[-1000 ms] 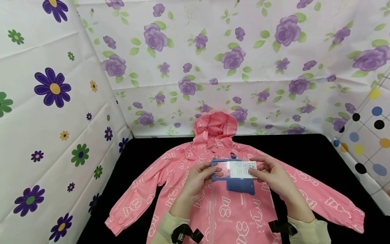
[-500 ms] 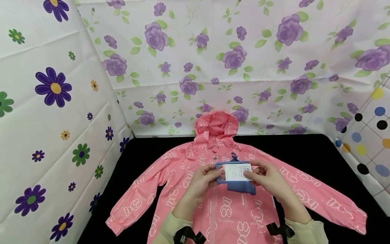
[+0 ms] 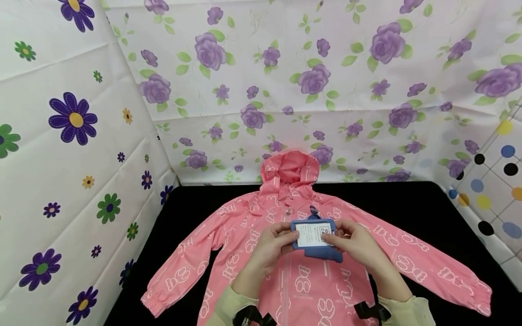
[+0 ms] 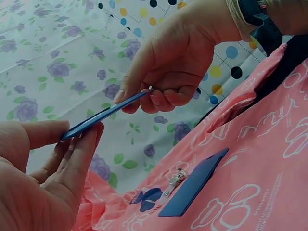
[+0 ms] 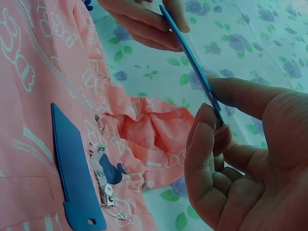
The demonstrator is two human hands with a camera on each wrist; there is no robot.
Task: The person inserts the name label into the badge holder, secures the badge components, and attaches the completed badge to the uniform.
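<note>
Above a pink hooded jacket [image 3: 302, 290], both hands hold a blue badge holder frame [image 3: 292, 225] with a white ID card [image 3: 309, 235] lying within its border. My left hand [image 3: 269, 246] pinches the frame's left end between thumb and fingers. At the right end, my right hand [image 3: 359, 242] pinches card and frame together, thumb on the card's printed face. Edge-on in the left wrist view, the frame [image 4: 108, 115] looks thin and tilted. A separate blue flat panel [image 5: 77, 166] lies on the jacket chest below the hands.
Beside the panel on the jacket lie a metal clip [image 4: 177, 178] and a dark blue ornament [image 4: 150, 198]. The jacket's sleeves spread across a black tabletop [image 3: 391, 194]. Patterned cloth walls [image 3: 244, 54] stand behind and at both sides.
The ID card has slid left into the blue frame, carried by my right hand. It stuck out at the right before and now sits within the border. Both hands have come closer together.
</note>
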